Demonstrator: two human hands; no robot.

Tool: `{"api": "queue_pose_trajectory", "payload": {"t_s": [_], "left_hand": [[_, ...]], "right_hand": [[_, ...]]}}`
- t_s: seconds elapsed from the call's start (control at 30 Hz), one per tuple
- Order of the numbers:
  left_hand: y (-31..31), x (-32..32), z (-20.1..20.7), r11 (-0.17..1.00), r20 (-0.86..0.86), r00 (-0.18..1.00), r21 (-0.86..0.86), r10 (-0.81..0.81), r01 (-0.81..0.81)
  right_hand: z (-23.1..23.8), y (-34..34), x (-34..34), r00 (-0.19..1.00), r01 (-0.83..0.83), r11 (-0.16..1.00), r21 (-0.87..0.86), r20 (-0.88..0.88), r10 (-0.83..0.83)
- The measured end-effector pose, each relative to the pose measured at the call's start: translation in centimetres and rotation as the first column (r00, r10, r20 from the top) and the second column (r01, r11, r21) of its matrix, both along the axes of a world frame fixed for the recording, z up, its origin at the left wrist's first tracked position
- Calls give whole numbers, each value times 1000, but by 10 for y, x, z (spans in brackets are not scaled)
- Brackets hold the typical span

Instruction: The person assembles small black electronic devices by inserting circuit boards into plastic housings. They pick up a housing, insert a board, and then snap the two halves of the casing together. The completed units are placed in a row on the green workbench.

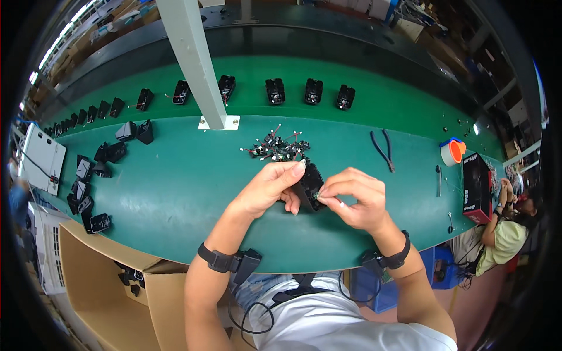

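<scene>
My left hand (271,188) is closed on a black plastic housing (310,180), its hollow side turned up. At the near end of the housing, my right hand (358,198) pinches with thumb and fingertips at a small part with a bit of green, too small to make out. Just beyond my left hand lies a heap of small black parts with red and black wires and white plugs (277,146). Pliers with dark blue handles (383,152) rest on the table to the right of the heap.
Several black housings (275,92) stand along the green strip behind a grey post (196,64). More housings (82,190) sit at the left. To the right are an orange and blue tape roll (452,152), tweezers (439,180) and a black-red box (477,188). A person (503,234) sits beyond. An open carton (111,269) stands lower left.
</scene>
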State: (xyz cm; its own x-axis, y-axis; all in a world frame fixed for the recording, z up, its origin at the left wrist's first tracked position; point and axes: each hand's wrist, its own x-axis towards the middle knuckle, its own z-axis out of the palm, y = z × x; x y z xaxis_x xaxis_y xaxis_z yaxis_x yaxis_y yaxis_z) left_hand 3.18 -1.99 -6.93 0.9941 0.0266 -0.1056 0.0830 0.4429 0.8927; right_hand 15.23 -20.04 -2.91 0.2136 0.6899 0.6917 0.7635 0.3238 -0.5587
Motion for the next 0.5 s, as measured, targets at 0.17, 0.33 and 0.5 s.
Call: {"api": "queue_pose_trajectory", "payload": {"t_s": [0.17,0.33,0.5], "left_hand": [[-6,3,-4,999,-25,1000,53,-11,13],[-10,4,-2,993,-20,999,107,47,-44],[-10,6,-4,988,-2,993,105,116,-115]], "right_hand": [[-7,0,-13,1000,8,999,-47,-26,-9],[-21,1,-15,949,32,993,-116,-308,-66],[-30,5,-28,926,142,985,-93,-338,-166]]}}
